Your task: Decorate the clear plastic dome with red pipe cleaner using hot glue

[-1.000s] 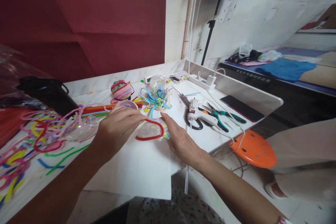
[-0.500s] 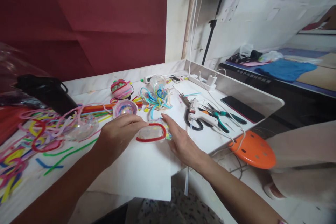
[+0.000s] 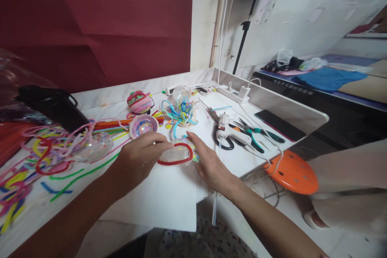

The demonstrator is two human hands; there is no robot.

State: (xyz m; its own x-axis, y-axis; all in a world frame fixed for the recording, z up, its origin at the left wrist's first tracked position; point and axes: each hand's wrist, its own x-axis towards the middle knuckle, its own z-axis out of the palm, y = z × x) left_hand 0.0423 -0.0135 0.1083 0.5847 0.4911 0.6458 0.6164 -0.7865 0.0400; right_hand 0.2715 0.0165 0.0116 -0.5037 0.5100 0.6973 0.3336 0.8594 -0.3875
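Note:
Above a white sheet of paper (image 3: pixel 163 201), my left hand (image 3: pixel 137 157) is closed, its fingers pressing a red pipe cleaner (image 3: pixel 173 163) against a clear plastic shell (image 3: pixel 174 153). The pipe cleaner bends in a U along the shell's rim. From the other side, my right hand (image 3: pixel 208 163) grips the shell, thumb raised at its top edge. Coloured bits show on the shell near the right fingers. My left fingertips are partly hidden. Just beyond the hands are a pink-and-purple bowl-shaped piece (image 3: pixel 136 130) and a bundle of blue and cream pipe cleaners (image 3: pixel 181 113).
A glue gun (image 3: pixel 225 127), scissors (image 3: pixel 231 143), pliers (image 3: pixel 252 133) and a phone (image 3: pixel 279 124) lie at the right. Loose pipe cleaners (image 3: pixel 18 185) and a black bottle-like object (image 3: pixel 56 107) occupy the left. An orange stool (image 3: pixel 293 173) stands beside a person's legs (image 3: pixel 347 177).
Both hands stay around the shell and keep their grip. The shell and red pipe cleaner have shifted and turned very slightly.

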